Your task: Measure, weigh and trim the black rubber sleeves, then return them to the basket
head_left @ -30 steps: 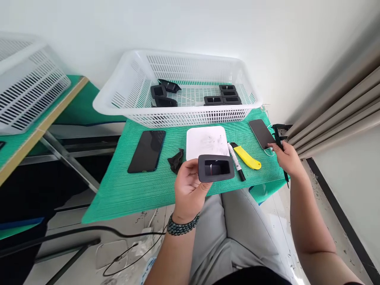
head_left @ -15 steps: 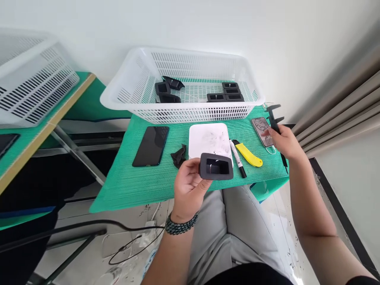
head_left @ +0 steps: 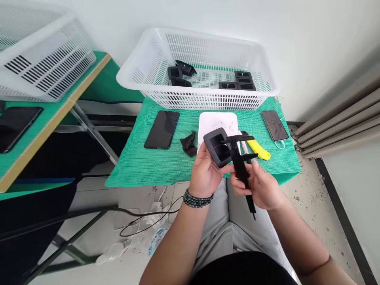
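Note:
My left hand point(head_left: 206, 174) grips a black hollow part point(head_left: 210, 147) with a rounded rectangular rim, its opening tilted to the right. In my right hand point(head_left: 258, 184) is a black caliper point(head_left: 241, 168), jaws upward and its beam slanting down over my lap. The caliper's jaws are at the part's opening; whether they touch its inner walls I cannot tell. Behind the part lies a white box-like block point(head_left: 209, 120) with dark specks on top. A yellow utility knife point(head_left: 259, 150) and a marker point(head_left: 244, 148), partly hidden by the caliper, lie just beyond my right hand.
A white plastic basket point(head_left: 196, 90) at the back holds several similar black parts point(head_left: 245, 81). On the green-covered table point(head_left: 133, 162) lie a dark phone point(head_left: 162, 130), a crumpled black scrap point(head_left: 189, 143) and a phone with a white cable point(head_left: 274, 124). Another basket point(head_left: 56, 59) stands left.
My right hand has brought the caliper from above the right-hand phone over to the black part. My left hand has turned the part so its opening tilts. The view has shifted.

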`<state>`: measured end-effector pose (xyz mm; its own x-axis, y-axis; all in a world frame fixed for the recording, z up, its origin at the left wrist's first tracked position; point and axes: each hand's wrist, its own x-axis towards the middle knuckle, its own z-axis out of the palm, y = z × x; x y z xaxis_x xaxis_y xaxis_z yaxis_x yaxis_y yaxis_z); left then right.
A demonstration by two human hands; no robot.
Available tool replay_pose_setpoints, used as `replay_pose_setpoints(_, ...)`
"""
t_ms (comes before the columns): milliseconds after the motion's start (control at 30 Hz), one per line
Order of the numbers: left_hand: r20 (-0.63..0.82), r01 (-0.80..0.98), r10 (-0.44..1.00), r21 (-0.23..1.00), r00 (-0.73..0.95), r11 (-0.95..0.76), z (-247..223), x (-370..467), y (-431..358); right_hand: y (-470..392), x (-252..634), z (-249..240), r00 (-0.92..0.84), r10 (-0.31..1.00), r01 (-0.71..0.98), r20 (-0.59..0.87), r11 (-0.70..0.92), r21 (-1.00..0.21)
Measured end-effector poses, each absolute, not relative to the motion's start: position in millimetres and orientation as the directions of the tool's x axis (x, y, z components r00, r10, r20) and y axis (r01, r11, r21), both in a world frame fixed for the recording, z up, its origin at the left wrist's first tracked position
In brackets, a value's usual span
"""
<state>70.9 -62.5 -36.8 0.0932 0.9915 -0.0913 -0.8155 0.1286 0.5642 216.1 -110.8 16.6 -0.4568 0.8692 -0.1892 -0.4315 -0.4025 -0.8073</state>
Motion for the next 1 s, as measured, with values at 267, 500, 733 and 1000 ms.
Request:
replay_pose_setpoints(267, -0.2, -0.778, 0.975, 0.596, 0.094, 0.197, -37.6, 70.1, -66.7, -122.9, 209.9, 11.9, -0.443, 0.828, -0.523, -0.344, -0.55, -0.651)
replay_pose_setpoints(500, -0.257, -0.732, 0.945, 0.601, 0.202, 0.32, -37.7, 69.1, -71.5, -127.0, 200.9, -1.1, -0.519, 0.776, -0.48, -0.358, -0.611, -0.629)
replay_pose_setpoints(733, -0.23, -0.775, 0.935, 0.524, 0.271, 0.353, -26.2, 71.9, -74.6, -134.6, 182.3, -13.3, -0.494, 0.795, -0.492, -0.351, -0.589, -0.641)
replay_pose_setpoints(1000, -0.235, -0.753, 0.941, 0.566, 0.243, 0.336, -28.4, 72.4, -75.9, -134.9, 180.3, -13.0, -0.53, 0.802, -0.548, -0.274, -0.571, -0.61)
